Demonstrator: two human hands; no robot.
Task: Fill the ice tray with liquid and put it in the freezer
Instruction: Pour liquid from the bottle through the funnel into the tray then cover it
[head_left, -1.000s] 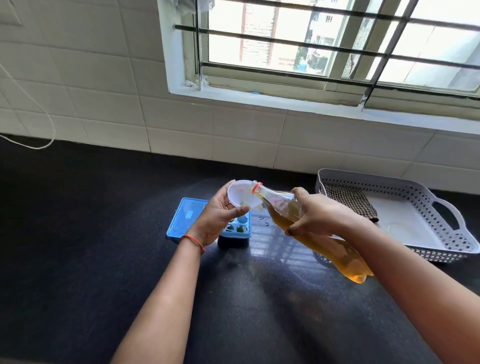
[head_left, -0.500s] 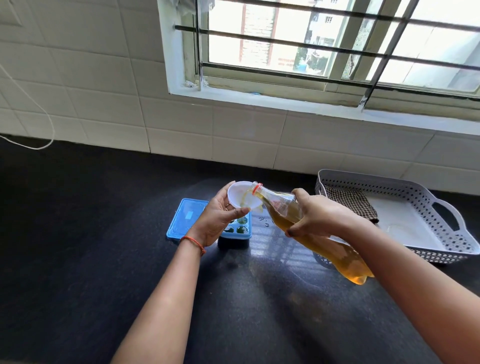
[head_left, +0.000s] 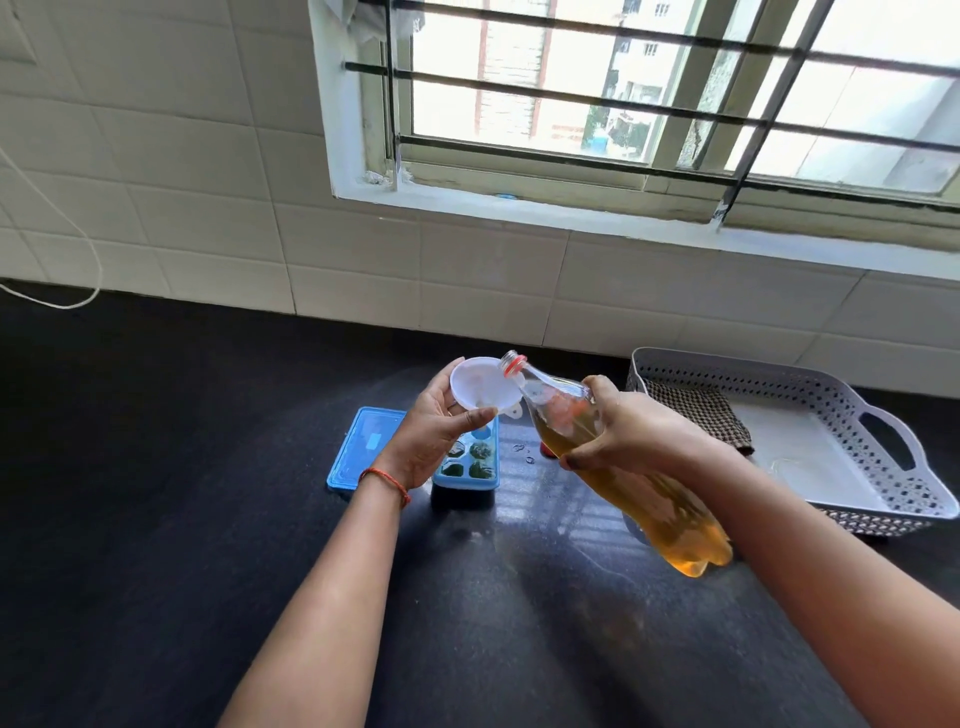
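A blue ice tray (head_left: 470, 462) stands on the black counter (head_left: 156, 467), its near cells dark green. Its blue lid (head_left: 363, 449) lies flat just to its left. My left hand (head_left: 441, 431) holds a white funnel (head_left: 480, 384) above the tray's far end. My right hand (head_left: 623, 431) grips a clear plastic bottle (head_left: 654, 499) of amber liquid by its upper body. The bottle is tilted, base towards me, and its open mouth with a red ring rests at the funnel's rim. The liquid sits below the neck.
A white perforated basket (head_left: 883, 447) with a checked cloth (head_left: 701, 415) inside stands at the right against the tiled wall. A few droplets lie on the counter beside the tray. A white cord (head_left: 78, 291) runs along the wall at far left. A barred window is above.
The bottle's mouth has lifted a little and the amber liquid has run back from the neck into the body. My left hand and the funnel stay over the tray.
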